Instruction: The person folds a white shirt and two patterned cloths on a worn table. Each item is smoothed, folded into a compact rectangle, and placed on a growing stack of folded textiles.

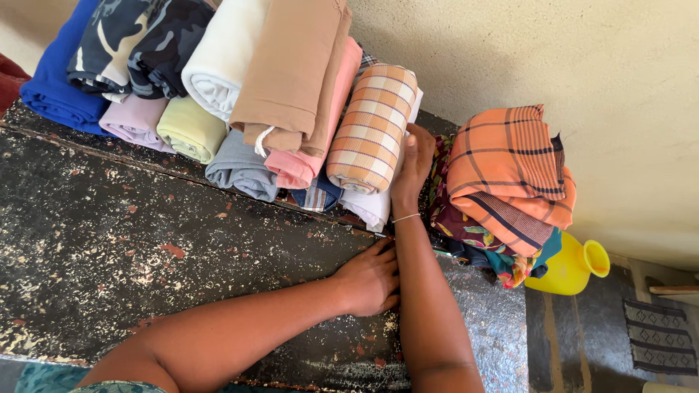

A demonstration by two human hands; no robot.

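Right grip (pixel 412 164) is laid open-palmed against the soft, light checked folded cloth (pixel 372 128), best taken at its side; left grip (pixel 370 279) rests empty on the tabletop (pixel 145 240)

Two hands (pixel 371 280) — two cloth stacks (pixel 240 87) — one yellow jug (pixel 571 266)

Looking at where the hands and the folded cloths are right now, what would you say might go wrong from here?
The right hand presses the side of the orange checked folded cloth, which sits atop a leaning stack; a push might topple it. The orange plaid cloth pile overhangs the worn dark table edge above the yellow plastic jug and may slide off. The left hand lies flat on the table.
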